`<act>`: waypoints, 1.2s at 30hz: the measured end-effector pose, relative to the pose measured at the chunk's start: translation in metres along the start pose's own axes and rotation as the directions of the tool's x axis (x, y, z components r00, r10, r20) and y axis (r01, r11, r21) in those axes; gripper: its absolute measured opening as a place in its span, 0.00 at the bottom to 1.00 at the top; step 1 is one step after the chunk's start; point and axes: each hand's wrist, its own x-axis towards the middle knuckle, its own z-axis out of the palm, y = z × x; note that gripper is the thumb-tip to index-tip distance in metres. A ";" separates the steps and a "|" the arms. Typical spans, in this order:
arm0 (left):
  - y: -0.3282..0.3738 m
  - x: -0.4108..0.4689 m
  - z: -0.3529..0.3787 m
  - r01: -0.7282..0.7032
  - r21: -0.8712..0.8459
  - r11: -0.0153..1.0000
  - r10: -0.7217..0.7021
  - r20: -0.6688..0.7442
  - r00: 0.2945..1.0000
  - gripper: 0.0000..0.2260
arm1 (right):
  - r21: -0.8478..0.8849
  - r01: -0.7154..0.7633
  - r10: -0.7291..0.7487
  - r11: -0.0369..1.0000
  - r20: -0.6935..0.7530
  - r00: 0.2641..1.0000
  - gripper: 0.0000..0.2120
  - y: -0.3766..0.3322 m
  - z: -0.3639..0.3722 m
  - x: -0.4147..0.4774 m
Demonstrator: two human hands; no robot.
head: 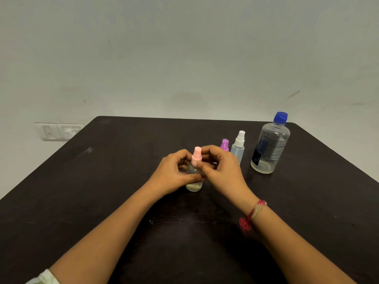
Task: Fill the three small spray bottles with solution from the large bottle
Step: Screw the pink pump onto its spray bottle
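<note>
A small clear spray bottle with a pink spray top (196, 156) stands at the table's middle. My left hand (174, 175) grips its clear body from the left. My right hand (221, 167) pinches the pink top from the right. Behind my right hand stand a purple-topped spray bottle (224, 144), mostly hidden, and a white-topped spray bottle (239, 146). Farther right is the large clear bottle (270, 146) with a blue cap on and a little liquid at its bottom.
The dark table (102, 181) runs to a pale wall. A white switch plate (57, 131) sits on the wall by the table's far left corner. A red thread band is on my right wrist.
</note>
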 end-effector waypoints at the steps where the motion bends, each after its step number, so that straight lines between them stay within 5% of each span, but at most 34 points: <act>1: 0.000 0.000 0.000 -0.002 0.008 1.000 0.002 -0.006 1.000 0.15 | 0.018 -0.006 0.006 1.000 -0.009 1.000 0.11 -0.001 0.000 0.000; 5: 0.000 0.000 0.001 0.011 0.010 1.000 -0.010 -0.026 1.000 0.13 | 0.030 0.007 -0.005 1.000 -0.048 0.999 0.10 0.001 0.005 -0.003; 8: -0.002 0.001 0.000 0.023 0.007 1.000 -0.023 -0.027 0.999 0.13 | 0.002 0.004 -0.004 1.000 0.012 1.000 0.18 0.004 0.005 -0.004; 18: 0.003 -0.001 0.005 0.016 -0.016 1.000 -0.017 -0.039 0.999 0.13 | 0.043 -0.013 0.017 0.999 -0.081 0.997 0.11 0.001 0.006 -0.001; 25: 0.000 0.001 -0.001 0.027 -0.008 1.000 -0.027 0.008 1.000 0.14 | 0.000 -0.005 0.005 1.000 0.065 0.998 0.13 0.000 0.000 0.000; 36: 0.005 -0.001 0.004 0.018 -0.005 1.000 -0.018 -0.028 0.999 0.13 | -0.043 0.032 -0.035 0.999 -0.074 0.997 0.10 0.001 0.005 -0.003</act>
